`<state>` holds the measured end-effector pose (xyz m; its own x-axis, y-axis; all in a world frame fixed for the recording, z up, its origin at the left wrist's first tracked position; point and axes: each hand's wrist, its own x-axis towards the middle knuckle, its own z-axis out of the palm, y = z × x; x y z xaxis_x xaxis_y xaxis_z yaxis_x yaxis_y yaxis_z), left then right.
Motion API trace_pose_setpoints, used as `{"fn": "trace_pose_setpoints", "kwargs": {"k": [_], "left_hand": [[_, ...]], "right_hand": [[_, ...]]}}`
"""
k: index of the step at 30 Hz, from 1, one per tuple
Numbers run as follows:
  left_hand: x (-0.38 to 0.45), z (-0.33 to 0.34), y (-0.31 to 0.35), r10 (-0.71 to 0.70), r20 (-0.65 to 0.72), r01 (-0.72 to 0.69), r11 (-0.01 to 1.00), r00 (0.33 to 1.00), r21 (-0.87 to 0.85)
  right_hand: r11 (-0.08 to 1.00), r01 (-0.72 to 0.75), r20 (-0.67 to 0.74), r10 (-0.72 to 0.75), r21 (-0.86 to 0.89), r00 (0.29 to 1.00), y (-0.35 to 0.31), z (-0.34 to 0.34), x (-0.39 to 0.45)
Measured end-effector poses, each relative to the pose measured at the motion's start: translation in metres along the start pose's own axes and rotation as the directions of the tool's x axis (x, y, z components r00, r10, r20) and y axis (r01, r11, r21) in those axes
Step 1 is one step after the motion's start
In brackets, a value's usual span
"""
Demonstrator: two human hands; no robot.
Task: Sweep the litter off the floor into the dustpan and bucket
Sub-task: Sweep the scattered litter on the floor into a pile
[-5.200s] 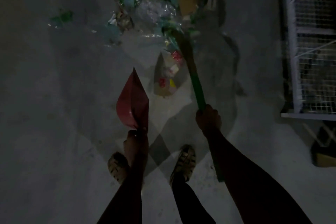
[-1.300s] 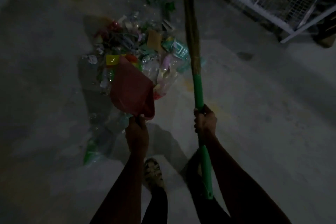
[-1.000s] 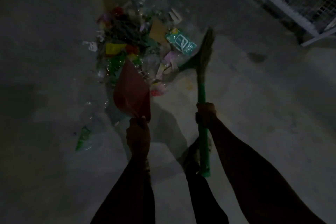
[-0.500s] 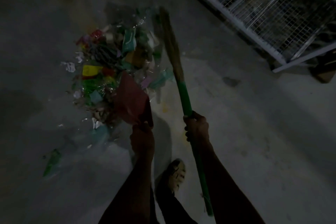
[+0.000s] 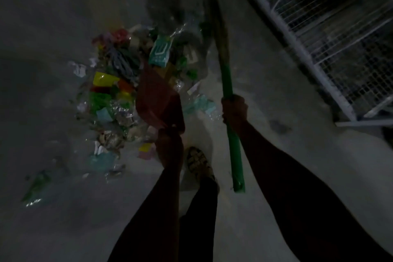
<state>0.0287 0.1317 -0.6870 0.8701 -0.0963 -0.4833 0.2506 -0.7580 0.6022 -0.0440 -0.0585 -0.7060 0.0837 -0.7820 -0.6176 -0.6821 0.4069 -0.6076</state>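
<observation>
A pile of colourful litter (image 5: 119, 93), wrappers and clear plastic, lies on the dim concrete floor. My left hand (image 5: 169, 144) grips the handle of a red dustpan (image 5: 157, 100), whose mouth is pushed against the pile's right side. My right hand (image 5: 234, 110) holds the green handle of a broom (image 5: 226, 83). Its brush end points up and away, at the pile's far right edge. No bucket is in view.
A white wire-mesh rack (image 5: 319, 38) runs along the upper right, its corner near the broom. Stray green wrappers (image 5: 36, 185) lie at the lower left of the pile. My sandalled foot (image 5: 198, 164) stands between my arms.
The pile has shifted closer to the dustpan after broom strokes from the right. The broom's brush end has swung back to the pile's far right edge. The dustpan stays against the litter.
</observation>
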Motion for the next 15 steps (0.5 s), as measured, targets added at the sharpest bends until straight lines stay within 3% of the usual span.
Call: {"fn": "trace_pose_setpoints", "kwargs": {"k": [2, 5, 7, 12, 15], "left_hand": [[0.008, 0.002, 0.014, 0.014, -0.019, -0.014, 1.0, 1.0, -0.002], [0.021, 0.011, 0.054, -0.003, 0.059, 0.001, 0.999, 0.998, 0.033], [0.033, 0.024, 0.07, 0.076, 0.028, -0.077, 0.997, 0.997, 0.019], [0.06, 0.039, 0.108, -0.042, 0.068, 0.034, 0.992, 0.997, 0.12], [0.064, 0.044, 0.124, 0.045, 0.01, -0.046, 0.986, 0.999, 0.158]], "right_hand": [[0.999, -0.018, 0.003, 0.018, -0.031, 1.0, -0.021, 0.006, 0.03], [0.996, -0.033, 0.0, 0.033, -0.085, 0.999, -0.051, 0.006, 0.073], [0.993, -0.041, 0.023, 0.044, -0.111, 0.999, -0.067, 0.004, 0.096], [0.979, -0.117, 0.213, 0.152, -0.169, 0.965, -0.092, -0.01, 0.132], [0.967, -0.097, 0.282, 0.164, -0.235, 0.945, -0.094, -0.019, 0.124]]}}
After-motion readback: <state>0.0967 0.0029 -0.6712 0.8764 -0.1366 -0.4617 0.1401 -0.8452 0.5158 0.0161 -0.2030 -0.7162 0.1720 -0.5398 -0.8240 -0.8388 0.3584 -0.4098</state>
